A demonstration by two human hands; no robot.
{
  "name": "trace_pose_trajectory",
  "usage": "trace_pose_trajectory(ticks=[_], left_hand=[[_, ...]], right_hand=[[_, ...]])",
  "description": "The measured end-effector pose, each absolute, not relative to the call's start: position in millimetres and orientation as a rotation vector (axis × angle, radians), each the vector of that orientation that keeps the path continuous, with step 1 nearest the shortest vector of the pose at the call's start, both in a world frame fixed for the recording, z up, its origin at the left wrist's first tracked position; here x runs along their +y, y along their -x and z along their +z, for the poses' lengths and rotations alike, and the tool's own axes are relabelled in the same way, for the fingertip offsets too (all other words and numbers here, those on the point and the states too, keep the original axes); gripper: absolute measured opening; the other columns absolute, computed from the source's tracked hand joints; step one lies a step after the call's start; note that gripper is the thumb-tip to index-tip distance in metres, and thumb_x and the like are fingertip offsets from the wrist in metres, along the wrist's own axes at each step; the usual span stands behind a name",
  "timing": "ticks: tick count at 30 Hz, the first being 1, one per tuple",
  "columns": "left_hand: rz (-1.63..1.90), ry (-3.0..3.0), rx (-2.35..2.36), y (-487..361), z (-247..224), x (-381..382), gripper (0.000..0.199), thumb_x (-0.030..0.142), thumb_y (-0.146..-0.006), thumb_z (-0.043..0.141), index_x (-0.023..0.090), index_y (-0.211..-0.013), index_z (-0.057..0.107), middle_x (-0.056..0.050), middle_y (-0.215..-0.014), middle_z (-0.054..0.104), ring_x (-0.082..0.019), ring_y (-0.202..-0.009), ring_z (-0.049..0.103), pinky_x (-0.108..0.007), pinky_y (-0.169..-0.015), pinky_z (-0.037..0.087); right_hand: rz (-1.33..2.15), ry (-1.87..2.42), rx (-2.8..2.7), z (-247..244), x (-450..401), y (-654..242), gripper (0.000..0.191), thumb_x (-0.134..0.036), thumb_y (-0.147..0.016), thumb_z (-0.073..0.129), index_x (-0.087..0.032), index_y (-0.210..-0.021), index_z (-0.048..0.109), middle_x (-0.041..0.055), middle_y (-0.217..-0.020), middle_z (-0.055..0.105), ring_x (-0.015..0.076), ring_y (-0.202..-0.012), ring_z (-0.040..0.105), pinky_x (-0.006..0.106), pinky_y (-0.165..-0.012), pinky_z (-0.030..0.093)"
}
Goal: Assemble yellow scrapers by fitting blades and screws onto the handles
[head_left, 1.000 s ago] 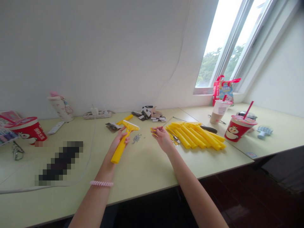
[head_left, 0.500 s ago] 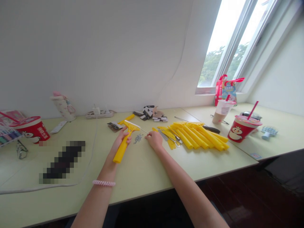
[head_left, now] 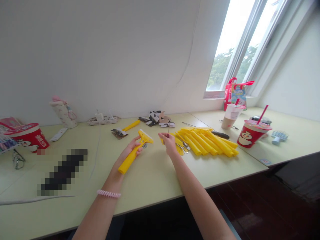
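Observation:
My left hand point(head_left: 129, 150) is shut around the handle of a yellow plastic scraper point(head_left: 130, 160), whose wide head point(head_left: 145, 137) points up and to the right. My right hand point(head_left: 168, 141) pinches a thin metal strip point(head_left: 169, 128) that stands nearly upright, a short way right of the scraper head. Just beyond that hand lies a heap of yellow scraper handles point(head_left: 205, 142), with small metal parts point(head_left: 184, 147) at its left end. A small scatter of screws point(head_left: 145, 145) sits partly hidden behind the scraper head.
A loose yellow handle point(head_left: 131, 125) and a packaged item point(head_left: 119, 132) lie beyond my left hand. Card packaging point(head_left: 156, 119) sits by the wall. Drink cups point(head_left: 251, 133) and a gift bag point(head_left: 233, 95) stand at right; a power strip point(head_left: 102, 120) and red tub point(head_left: 28, 137) stand left.
My right hand has moved away from the scraper head and raised the thin metal strip upright. My left hand has turned the scraper so its head tilts further right.

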State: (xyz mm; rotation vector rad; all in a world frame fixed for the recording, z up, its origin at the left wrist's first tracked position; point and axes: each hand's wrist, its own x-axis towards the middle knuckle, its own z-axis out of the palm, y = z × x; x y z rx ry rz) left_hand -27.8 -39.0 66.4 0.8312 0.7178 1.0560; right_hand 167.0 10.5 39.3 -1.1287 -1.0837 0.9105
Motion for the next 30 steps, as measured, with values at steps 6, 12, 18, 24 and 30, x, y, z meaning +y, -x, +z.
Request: trace_pose_trajectory(ticks=[6, 12, 18, 24, 30], left_hand=[[0.882, -0.964, 0.696, 13, 67, -47, 0.060, 0.010, -0.075, 0.051, 0.019, -0.133, 0.036, -0.007, -0.087, 0.056, -0.004, -0.047, 0.048, -0.017, -0.041, 0.037], [0.853, -0.962, 0.689, 11, 69, -50, 0.063, 0.011, -0.075, 0.052, 0.018, -0.135, 0.033, -0.003, -0.075, 0.054, -0.005, -0.046, 0.048, -0.017, -0.042, 0.036], [0.824, -0.993, 0.694, 11, 70, -50, 0.063, 0.012, -0.077, 0.050, 0.018, -0.136, 0.030, 0.000, -0.066, 0.051, -0.005, -0.044, 0.045, -0.017, -0.041, 0.033], [0.818, -1.012, 0.684, 13, 72, -50, 0.063, 0.012, -0.076, 0.050, 0.017, -0.136, 0.031, -0.001, -0.070, 0.052, -0.005, -0.046, 0.046, -0.017, -0.041, 0.032], [0.831, -1.052, 0.718, 13, 74, -52, 0.061, 0.012, -0.076, 0.049, 0.016, -0.134, 0.031, -0.001, -0.070, 0.053, -0.005, -0.045, 0.046, -0.018, -0.042, 0.032]], right_hand=[[0.993, 0.971, -1.211, 52, -5, -162, 0.034, -0.046, -0.058, 0.068, -0.015, -0.072, 0.065, -0.0033, -0.053, 0.043, 0.0076, -0.049, 0.034, 0.022, -0.044, 0.028], [1.010, 0.907, -1.360, 50, -9, -156, 0.032, -0.046, -0.061, 0.066, -0.015, -0.072, 0.064, -0.0057, -0.050, 0.030, 0.0066, -0.047, 0.029, 0.020, -0.041, 0.026], [0.955, 0.906, -1.439, 50, -9, -155, 0.026, -0.042, -0.063, 0.065, -0.018, -0.070, 0.061, -0.0067, -0.052, 0.025, 0.0063, -0.047, 0.025, 0.020, -0.041, 0.025], [0.866, 0.938, -1.482, 50, -10, -155, 0.024, -0.041, -0.064, 0.064, -0.018, -0.067, 0.057, -0.0069, -0.051, 0.030, 0.0069, -0.047, 0.029, 0.020, -0.043, 0.026], [0.884, 0.947, -1.516, 51, -12, -154, 0.026, -0.043, -0.067, 0.060, -0.018, -0.068, 0.056, -0.0060, -0.052, 0.035, 0.0073, -0.048, 0.032, 0.020, -0.044, 0.027]])
